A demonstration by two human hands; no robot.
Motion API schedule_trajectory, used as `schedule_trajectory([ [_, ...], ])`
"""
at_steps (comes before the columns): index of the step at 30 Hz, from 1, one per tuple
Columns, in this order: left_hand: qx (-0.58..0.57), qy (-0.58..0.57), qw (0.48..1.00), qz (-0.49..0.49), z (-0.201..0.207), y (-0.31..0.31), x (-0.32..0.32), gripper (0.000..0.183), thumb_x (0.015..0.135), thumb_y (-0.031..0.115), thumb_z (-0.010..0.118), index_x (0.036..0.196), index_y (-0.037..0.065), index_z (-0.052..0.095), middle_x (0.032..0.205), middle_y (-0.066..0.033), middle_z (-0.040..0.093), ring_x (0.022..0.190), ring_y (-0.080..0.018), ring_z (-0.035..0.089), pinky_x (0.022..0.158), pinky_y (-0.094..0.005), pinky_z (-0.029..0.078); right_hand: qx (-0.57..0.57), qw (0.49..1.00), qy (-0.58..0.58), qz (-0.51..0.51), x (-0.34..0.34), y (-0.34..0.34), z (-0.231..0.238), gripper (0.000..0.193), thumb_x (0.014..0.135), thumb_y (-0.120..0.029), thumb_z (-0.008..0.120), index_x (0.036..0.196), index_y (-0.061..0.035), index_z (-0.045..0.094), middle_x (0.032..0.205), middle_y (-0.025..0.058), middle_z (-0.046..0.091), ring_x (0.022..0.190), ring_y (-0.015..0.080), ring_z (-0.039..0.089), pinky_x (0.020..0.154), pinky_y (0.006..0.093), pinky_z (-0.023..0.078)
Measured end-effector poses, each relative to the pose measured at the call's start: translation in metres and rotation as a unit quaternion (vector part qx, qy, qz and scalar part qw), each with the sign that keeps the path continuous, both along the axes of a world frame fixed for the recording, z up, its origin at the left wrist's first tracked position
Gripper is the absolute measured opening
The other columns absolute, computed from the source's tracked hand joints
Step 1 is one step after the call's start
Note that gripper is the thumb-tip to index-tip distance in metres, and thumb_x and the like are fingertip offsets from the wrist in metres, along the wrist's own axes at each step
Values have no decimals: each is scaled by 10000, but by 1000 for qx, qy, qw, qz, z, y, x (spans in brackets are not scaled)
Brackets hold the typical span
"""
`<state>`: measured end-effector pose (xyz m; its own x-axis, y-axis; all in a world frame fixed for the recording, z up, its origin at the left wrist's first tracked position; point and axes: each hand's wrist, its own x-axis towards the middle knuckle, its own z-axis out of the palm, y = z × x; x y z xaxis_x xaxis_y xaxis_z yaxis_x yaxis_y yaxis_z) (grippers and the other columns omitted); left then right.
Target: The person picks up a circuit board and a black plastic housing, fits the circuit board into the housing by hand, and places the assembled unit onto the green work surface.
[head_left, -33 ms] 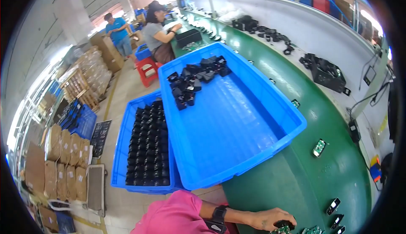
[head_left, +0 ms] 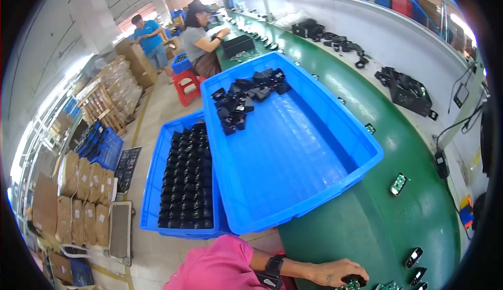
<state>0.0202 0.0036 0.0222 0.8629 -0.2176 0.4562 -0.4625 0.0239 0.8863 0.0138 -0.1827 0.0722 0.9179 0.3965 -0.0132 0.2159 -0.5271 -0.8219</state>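
Observation:
My left hand (head_left: 338,272) reaches in from the lower edge, under a pink sleeve, with a dark band on the wrist. Its fingers are closed round a black plastic casing (head_left: 355,278) at the bottom of the picture, partly cut off by the edge. Green circuit boards (head_left: 387,286) lie just beside it on the green bench. Farther right are small black-framed devices (head_left: 413,257), and one with a green board showing (head_left: 398,184) lies higher up. My right hand does not show.
A large blue bin (head_left: 293,214) holds a heap of black casings (head_left: 243,98) at its far end. Another blue bin (head_left: 149,206), packed with rows of black parts, stands left of it. A co-worker (head_left: 198,41) sits farther along the bench (head_left: 419,216). Cartons (head_left: 86,180) are stacked at left.
The whole view has shifted very slightly, with the bins and bench a little farther right. My left hand keeps its hold on the black casing.

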Motion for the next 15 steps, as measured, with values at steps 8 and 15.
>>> schedule_trajectory([
  [8, 76, 11, 996, 49, -3, -15, -6, 363, 909, 83, 524, 1269, 41, 538, 1124, -176, 607, 919, -311, 622, 763, -380, 505, 31, 981, 75, -177, -16, 8, -18, 321, 980, -258, 568, 1003, 46, 667, 821, 158, 704, 699, 218, 677, 626, 329, 536],
  [15, 100, 77, 974, 190, 11, -10, -10, 566, 829, -72, 558, 1380, 35, 493, 1292, -181, 602, 1058, -296, 669, 852, -340, 560, 13, 984, -52, -172, -3, 31, -4, 198, 865, -61, 650, 695, 20, 587, 610, 113, 559, 518, 229, 507, 498, 337, 365],
])
